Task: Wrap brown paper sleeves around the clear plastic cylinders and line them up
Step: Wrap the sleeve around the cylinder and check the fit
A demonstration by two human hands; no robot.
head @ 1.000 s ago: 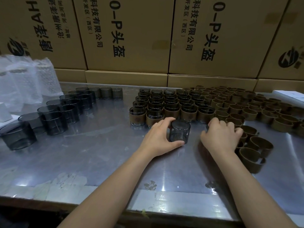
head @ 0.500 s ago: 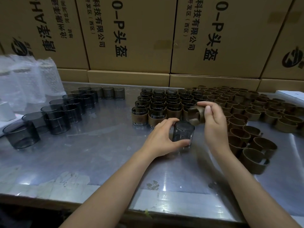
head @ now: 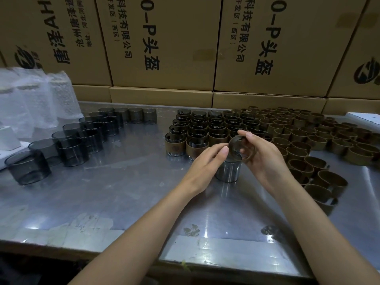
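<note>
A bare smoky clear cylinder (head: pixel 228 171) stands on the steel table (head: pixel 123 192) in front of me. My left hand (head: pixel 205 163) grips its left side, fingers reaching its rim. My right hand (head: pixel 261 159) holds a brown paper sleeve (head: pixel 241 148) tilted over the cylinder's top, its lower edge at the rim. Behind them stand rows of sleeved cylinders (head: pixel 205 130). A curved double row of bare cylinders (head: pixel 74 145) runs along the left. Several empty sleeves (head: pixel 320 145) cover the right of the table.
Large printed cardboard boxes (head: pixel 164 42) form a wall along the table's far edge. Bubble-wrap bags (head: pixel 37 103) and a white box (head: pixel 8 138) sit at the far left. The table's front edge (head: pixel 144 256) is close to me.
My right hand picked a sleeve from the pile on the right and brought it left, over the top of the cylinder. My left hand stayed gripping the cylinder.
</note>
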